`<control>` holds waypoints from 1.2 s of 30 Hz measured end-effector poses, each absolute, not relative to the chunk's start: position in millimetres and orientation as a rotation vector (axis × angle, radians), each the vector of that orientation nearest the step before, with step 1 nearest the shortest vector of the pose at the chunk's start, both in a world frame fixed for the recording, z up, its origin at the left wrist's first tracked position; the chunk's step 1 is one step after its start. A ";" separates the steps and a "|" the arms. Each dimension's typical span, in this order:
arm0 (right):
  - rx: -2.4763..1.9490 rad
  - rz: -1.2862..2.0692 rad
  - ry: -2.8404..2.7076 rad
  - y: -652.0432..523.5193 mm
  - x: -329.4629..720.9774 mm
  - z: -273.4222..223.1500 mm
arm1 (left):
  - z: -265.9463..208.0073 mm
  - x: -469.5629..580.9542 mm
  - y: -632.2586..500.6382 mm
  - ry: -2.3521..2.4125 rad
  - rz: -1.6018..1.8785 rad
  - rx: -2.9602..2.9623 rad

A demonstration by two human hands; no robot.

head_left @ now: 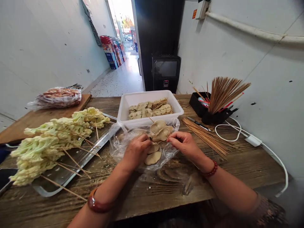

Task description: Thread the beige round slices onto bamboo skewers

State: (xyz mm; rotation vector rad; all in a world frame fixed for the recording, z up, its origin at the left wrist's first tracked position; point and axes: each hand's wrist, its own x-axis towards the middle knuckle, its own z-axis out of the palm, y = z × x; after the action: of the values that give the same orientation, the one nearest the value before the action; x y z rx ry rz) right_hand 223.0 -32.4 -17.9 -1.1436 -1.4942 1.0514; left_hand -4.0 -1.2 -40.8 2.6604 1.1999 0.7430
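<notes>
Round, thin beige slices [153,157] lie on a clear plastic bag [118,139] between my two hands. My left hand [137,148] is closed, its curled fingertips at the edge of the slices and partly hidden. On the other side, my right hand [182,142] pinches the end of a thin wooden skewer [167,138] against the upper slices [163,133]. Another stick pokes up behind that group. Just beyond the bag, a white plastic tub [150,95] contains several skewers threaded with similar beige slices [140,113].
Skewered cauliflower [57,133] fills a metal tray [97,148] at left, sticks jutting rightward. Behind is a wrapped package [58,96] on a wooden board [21,126]. At right are loose skewers [206,136], an upright skewer bundle [225,93], a black organizer [198,104] and a white cable [282,161].
</notes>
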 end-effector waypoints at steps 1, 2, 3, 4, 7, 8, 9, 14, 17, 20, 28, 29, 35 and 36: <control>-1.152 1.055 -1.496 -32.7 223.4 -18.6 | -40.8 -5.3 -0.6 1.195 0.781 2.629; -1.163 1.055 -1.497 -33.3 223.7 -19.0 | -40.5 -6.6 -0.1 1.186 0.823 2.586; -1.174 1.055 -1.496 -34.0 224.0 -18.9 | -39.9 -7.6 0.3 1.180 0.865 2.538; -1.184 1.055 -1.493 -34.7 224.2 -18.6 | -39.3 -8.5 0.6 1.173 0.904 2.490; -1.207 1.049 -1.468 -36.4 224.6 -17.0 | -37.5 -9.2 0.4 1.168 0.970 2.377; -1.210 1.050 -1.459 -36.7 224.7 -16.5 | -36.9 -8.9 0.2 1.169 0.979 2.352; -1.212 1.052 -1.452 -36.9 224.9 -16.2 | -36.3 -8.4 -0.1 1.172 0.986 2.331; -1.206 1.101 -1.409 -37.1 225.2 -16.7 | -30.0 -8.1 0.0 1.131 1.028 2.060; -1.206 1.130 -1.382 -37.6 224.7 -17.1 | -22.7 -11.5 -0.9 1.036 1.029 1.719; -1.177 1.168 -1.351 -38.2 224.1 -18.0 | -16.7 -14.4 -3.7 0.909 1.023 1.374; -1.123 1.286 -1.404 -41.6 222.0 -24.0 | -19.6 -16.0 -0.4 0.881 1.066 0.917; -1.123 1.302 -1.411 -42.4 221.3 -24.8 | -19.0 -16.9 0.3 0.877 1.083 0.887; -1.133 1.270 -1.509 -49.5 213.7 -24.2 | -10.6 -22.7 -0.9 0.822 1.154 0.912; -1.131 1.264 -1.524 -50.7 212.4 -23.1 | -10.1 -23.4 -1.1 0.825 1.175 0.933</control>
State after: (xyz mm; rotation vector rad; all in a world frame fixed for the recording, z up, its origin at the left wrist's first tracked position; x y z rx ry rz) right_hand 212.4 -50.7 -23.1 -1.1313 -1.5242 1.2640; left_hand -23.4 -1.1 -10.1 0.9326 0.8249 1.1745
